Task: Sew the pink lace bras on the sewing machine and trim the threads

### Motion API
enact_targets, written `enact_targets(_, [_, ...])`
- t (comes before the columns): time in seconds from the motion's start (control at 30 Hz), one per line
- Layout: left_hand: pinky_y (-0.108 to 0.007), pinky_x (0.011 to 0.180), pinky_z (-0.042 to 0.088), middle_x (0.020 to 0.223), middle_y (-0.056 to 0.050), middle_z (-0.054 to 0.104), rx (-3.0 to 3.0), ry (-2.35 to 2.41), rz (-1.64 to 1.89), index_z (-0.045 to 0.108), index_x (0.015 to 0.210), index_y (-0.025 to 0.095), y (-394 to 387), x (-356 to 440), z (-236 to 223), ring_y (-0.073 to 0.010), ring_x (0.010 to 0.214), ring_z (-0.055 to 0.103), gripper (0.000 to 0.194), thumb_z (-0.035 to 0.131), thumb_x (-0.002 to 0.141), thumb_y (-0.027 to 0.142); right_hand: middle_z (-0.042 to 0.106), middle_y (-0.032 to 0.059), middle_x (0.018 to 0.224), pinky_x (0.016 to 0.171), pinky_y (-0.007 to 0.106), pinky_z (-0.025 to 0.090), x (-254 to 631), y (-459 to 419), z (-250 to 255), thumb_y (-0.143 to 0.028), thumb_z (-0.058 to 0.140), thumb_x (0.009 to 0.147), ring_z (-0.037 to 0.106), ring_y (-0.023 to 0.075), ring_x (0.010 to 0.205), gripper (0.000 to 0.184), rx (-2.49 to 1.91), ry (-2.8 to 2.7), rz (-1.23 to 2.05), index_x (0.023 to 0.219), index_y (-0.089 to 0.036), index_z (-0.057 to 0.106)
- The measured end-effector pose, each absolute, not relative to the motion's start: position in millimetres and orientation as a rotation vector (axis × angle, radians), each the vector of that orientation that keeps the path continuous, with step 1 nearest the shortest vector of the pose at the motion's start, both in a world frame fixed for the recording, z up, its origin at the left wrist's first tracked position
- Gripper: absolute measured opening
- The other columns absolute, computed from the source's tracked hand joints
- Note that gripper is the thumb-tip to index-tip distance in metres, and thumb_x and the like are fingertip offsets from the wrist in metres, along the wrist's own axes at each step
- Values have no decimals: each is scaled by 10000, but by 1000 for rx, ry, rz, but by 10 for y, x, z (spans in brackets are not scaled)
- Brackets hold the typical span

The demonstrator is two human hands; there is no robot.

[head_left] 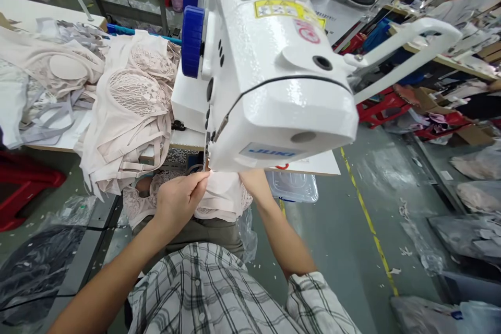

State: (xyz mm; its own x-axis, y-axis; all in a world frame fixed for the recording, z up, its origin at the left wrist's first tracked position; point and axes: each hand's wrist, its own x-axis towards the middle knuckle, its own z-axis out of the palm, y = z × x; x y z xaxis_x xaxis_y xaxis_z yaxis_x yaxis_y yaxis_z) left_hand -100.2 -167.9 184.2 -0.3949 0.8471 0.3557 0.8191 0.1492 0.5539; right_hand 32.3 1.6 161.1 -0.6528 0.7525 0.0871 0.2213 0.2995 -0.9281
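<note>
White JUKI sewing machine point(274, 109) taken as reference. Pale pink lace bra point(221, 198) lies directly below the machine's head end, partly over the wearer's lap, its upper edge running beneath the head. Left hand point(178, 201), just beside the machine's needle end: thumb and index finger pinching the bra's edge. Right hand point(252, 182), under the machine's head: at the bra's other side, fingers hidden by the casing; cannot tell whether spread or closed. Left of the machine: heap of matching bras point(129, 99), draped over the table edge, near the blue handwheel point(192, 42). Right of the needle end, lower down: clear plastic box point(293, 186).
</note>
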Motion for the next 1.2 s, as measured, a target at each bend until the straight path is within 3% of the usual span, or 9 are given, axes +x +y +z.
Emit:
enact_targets(0.13, [-245,682,484,930,-10,795,1708,2263,999,745,1072,217,-1681,-979,1913,-158,772,720,297,481,989,324,628,10,679,616,275,509,468,-117,1548,-565,568,852,583,158,638,363,-953,-1743,1823,816,-205,607])
enact_targets(0.23, [-242,636,461,876,-12,787,1762,2162,900,738,1065,211,-1722,-939,1949,-150,738,705,318,453,1003,339,588,-25,687,546,223,443,683,-261,1503,-544,689,797,512,104,571,348,-897,-1456,2070,867,-213,608])
enact_targets(0.33, [-255,624,443,781,-14,752,1909,2126,891,706,1067,195,-1775,-845,1956,-151,695,671,294,473,999,362,598,-26,696,596,244,473,947,-459,1489,-487,728,801,543,112,606,278,-788,-1469,1922,853,-229,638])
enact_targets(0.47, [-330,716,457,837,-62,718,2278,1928,853,610,1189,121,-1800,-661,1883,-212,788,642,464,609,904,487,718,25,832,735,337,551,1273,-779,1489,-362,679,863,671,185,774,120,-648,-1953,1259,829,-252,712])
enact_targets(0.6, [-326,585,348,605,11,610,2457,1837,706,654,892,180,-1782,-589,1746,-173,594,535,118,549,908,232,750,-14,782,683,258,574,1458,-955,1464,-227,700,851,719,152,721,70,-275,-2197,853,878,-283,732])
enact_targets(0.7, [-322,576,321,564,21,571,2516,1872,763,641,787,193,-1776,-620,1706,-156,558,486,159,525,895,180,757,-23,803,774,230,585,1515,-958,1424,-182,680,861,741,141,833,136,-41,-2299,632,873,-303,741])
enact_targets(0.97, [-305,594,350,587,-11,636,2311,1891,793,722,909,183,-1790,-619,1768,-160,585,546,221,502,893,165,742,8,866,786,262,560,1586,-920,1236,-264,600,922,708,160,904,147,-50,-2436,640,941,-309,738])
enact_targets(1.1, [-246,620,416,795,-32,741,1464,1579,700,759,939,200,-1864,-591,1795,-156,703,642,225,542,888,234,718,74,1086,927,333,525,1677,-515,848,-203,450,953,658,202,1067,297,-535,-2685,775,1151,-238,669])
enact_targets(1.2, [-215,537,396,693,-18,690,761,1277,753,743,808,160,-1966,-578,1705,-123,590,588,281,620,867,405,634,148,1277,1035,372,465,1781,-107,390,-53,424,866,574,232,1221,456,-990,-2934,844,1292,-135,566])
